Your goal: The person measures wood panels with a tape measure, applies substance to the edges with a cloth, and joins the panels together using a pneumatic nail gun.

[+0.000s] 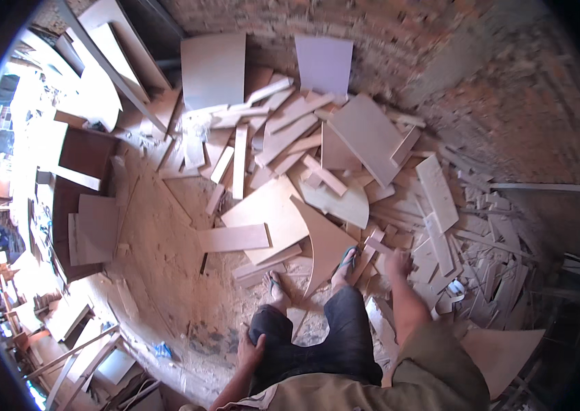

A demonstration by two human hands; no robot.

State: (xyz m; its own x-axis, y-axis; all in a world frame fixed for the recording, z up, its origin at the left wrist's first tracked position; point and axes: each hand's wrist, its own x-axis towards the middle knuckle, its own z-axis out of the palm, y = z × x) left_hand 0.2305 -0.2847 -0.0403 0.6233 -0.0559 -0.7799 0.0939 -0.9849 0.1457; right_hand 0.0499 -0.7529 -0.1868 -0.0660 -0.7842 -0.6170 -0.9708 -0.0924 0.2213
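My right hand [398, 262] is stretched out low beside my right foot. Its fingers are curled closed at the end of a short pale wood offcut [378, 244], just above other scraps. My left hand [250, 348] lies against the outside of my left knee, thumb and fingers apart, holding nothing. A curved, pointed wooden panel [328, 240] lies between my sandalled feet. Beyond it are a pale board [269, 212] and a narrow pinkish plank [235, 238] lying across that board.
A heap of loose boards [365, 137] fills the floor ahead, up to a brick wall [468, 89]. Two panels, one tan [213, 70] and one lilac [324, 65], lean there. Thin splintered strips [496, 264] pile up on the right. Dark cabinet-like boards [91, 161] stand at the left.
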